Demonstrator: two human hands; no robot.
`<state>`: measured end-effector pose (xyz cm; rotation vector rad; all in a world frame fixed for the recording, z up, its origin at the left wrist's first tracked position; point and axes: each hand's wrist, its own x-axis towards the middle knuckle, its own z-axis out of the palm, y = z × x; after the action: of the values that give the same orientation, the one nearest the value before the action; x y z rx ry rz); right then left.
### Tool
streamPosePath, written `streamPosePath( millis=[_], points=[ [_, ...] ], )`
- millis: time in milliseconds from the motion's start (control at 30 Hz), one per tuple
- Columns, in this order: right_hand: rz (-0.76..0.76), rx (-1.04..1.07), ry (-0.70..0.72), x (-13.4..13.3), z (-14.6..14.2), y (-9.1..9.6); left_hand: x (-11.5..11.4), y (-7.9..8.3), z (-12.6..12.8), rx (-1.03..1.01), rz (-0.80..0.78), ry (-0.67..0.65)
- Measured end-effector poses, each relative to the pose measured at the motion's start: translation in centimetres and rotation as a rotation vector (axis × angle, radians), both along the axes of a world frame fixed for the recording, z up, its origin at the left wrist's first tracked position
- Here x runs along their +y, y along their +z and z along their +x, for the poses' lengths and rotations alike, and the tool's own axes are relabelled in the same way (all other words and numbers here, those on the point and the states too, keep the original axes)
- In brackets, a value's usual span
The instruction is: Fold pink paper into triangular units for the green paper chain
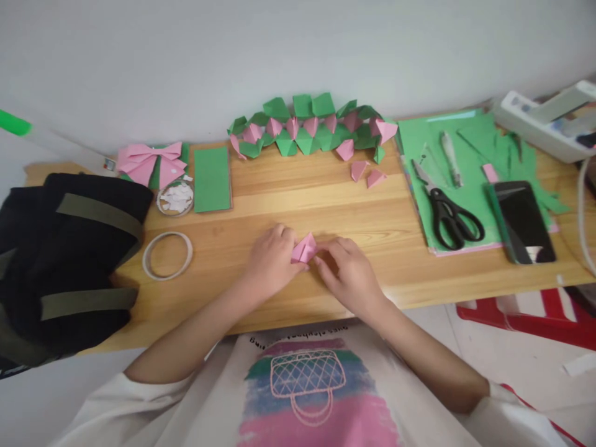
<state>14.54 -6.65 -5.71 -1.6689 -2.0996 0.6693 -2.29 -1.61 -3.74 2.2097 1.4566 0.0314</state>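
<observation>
My left hand (270,261) and my right hand (349,273) meet at the middle of the wooden table (382,223), both pinched on a small folded pink paper piece (303,248). The piece stands up between my fingertips, just above the tabletop. Behind it, along the wall, lies a long chain of folded green and pink paper units (311,127). Two loose pink folded pieces (367,174) rest near the chain's right end.
A black bag (65,261) fills the left end. A tape ring (167,254), a small dish of white scraps (176,197), a pink paper bow (149,162) and a green sheet (212,179) lie left of centre. Scissors (449,214), a phone (524,220) and green paper lie right.
</observation>
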Motion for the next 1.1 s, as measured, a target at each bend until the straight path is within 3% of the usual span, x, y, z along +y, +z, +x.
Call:
streamPosePath(
  millis=[233, 367, 467, 567, 733, 800, 900, 1100],
  points=[
    [-0.238, 0.082, 0.190, 4.8, 0.6, 0.9, -0.4, -0.4, 0.1, -0.080, -0.036, 0.079],
    [-0.271, 0.171, 0.337, 5.4, 1.5, 2.2, -0.5, 0.3, -0.5, -0.202, -0.122, 0.118],
    [-0.236, 0.222, 0.372, 5.2, 2.2, 3.6, -0.2, 1.1, -1.2, -0.342, -0.254, 0.150],
    [-0.165, 0.261, 0.318, 4.9, 2.4, 4.5, 0.0, 1.6, -1.5, -0.502, -0.397, 0.171],
    [-0.039, 0.386, 0.036, 4.4, 1.8, 4.8, -0.1, 1.9, -0.9, -0.791, -0.499, 0.278],
    [-0.095, 0.543, -0.049, 4.3, 1.3, 4.9, -0.3, 2.1, -0.6, -0.880, -0.519, 0.316],
    [-0.222, 0.745, -0.047, 4.0, 0.7, 5.2, -0.5, 2.6, -0.5, -0.973, -0.542, 0.346],
    [-0.256, 0.866, -0.088, 3.8, 0.1, 6.0, -1.1, 4.0, -0.8, -1.070, -0.529, 0.346]
  ],
)
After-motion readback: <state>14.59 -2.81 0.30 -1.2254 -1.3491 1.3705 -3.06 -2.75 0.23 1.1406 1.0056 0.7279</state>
